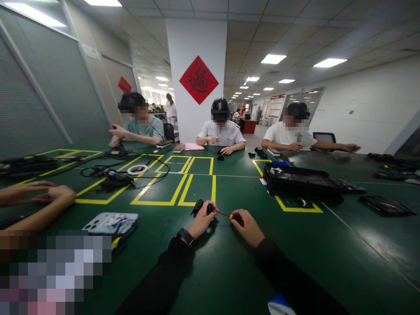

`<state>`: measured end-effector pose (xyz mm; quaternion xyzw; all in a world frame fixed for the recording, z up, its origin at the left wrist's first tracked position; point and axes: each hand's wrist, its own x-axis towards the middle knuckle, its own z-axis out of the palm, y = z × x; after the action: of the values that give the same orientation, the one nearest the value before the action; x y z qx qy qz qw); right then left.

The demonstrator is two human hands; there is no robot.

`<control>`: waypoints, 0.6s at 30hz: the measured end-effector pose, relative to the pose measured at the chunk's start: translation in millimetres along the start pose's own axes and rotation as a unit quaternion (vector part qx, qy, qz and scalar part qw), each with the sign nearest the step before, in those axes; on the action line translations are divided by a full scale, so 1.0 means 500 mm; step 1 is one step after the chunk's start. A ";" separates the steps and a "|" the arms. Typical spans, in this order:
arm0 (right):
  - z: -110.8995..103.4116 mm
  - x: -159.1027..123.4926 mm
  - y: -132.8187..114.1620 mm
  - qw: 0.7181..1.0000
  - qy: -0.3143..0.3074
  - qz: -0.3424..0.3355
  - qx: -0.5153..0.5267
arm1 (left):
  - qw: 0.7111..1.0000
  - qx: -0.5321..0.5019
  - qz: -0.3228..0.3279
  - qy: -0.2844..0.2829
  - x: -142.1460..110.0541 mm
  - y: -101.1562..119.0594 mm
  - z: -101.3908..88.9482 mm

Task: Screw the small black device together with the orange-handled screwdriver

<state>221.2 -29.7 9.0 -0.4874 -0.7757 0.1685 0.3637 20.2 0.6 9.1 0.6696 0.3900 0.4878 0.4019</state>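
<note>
My left hand [200, 224], with a dark band on its wrist, is closed around a small black part [197, 207] just above the green table. Fingers cover much of that part, so I cannot make out its exact kind. In my right hand [251, 231] is a screwdriver [232, 216] with an orange and black handle. Its thin shaft points left at the black part and ends by my left fingers. Whether the tip touches the part is too small to tell.
The green table [229, 271] carries yellow tape outlines. A black tray [302, 179] stands right, near a flat dark panel [387, 205]. Cables [111, 175] and a white tape roll [137, 169] lie left, beyond a phone [111, 222]. Another person's arms [39, 201] rest at left; several people sit around.
</note>
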 end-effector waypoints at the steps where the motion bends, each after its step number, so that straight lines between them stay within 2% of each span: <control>1: 0.000 0.002 -0.001 1.000 0.004 -0.006 -0.001 | 1.000 -0.003 0.002 0.001 0.000 0.000 0.001; 5: 0.001 0.007 0.002 1.000 0.003 -0.022 -0.003 | 1.000 -0.024 -0.005 -0.002 0.001 -0.006 0.003; 13: 0.000 0.004 0.006 1.000 -0.016 0.011 0.019 | 0.999 -0.033 0.006 -0.013 0.000 -0.011 -0.001; 18: -0.005 0.008 -0.001 1.000 -0.006 -0.028 -0.008 | 0.999 -0.033 0.005 -0.009 0.000 -0.004 0.000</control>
<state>221.9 -26.8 12.6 -0.4670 -0.7925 0.1549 0.3603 20.0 1.1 7.3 0.6623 0.3667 0.4965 0.4248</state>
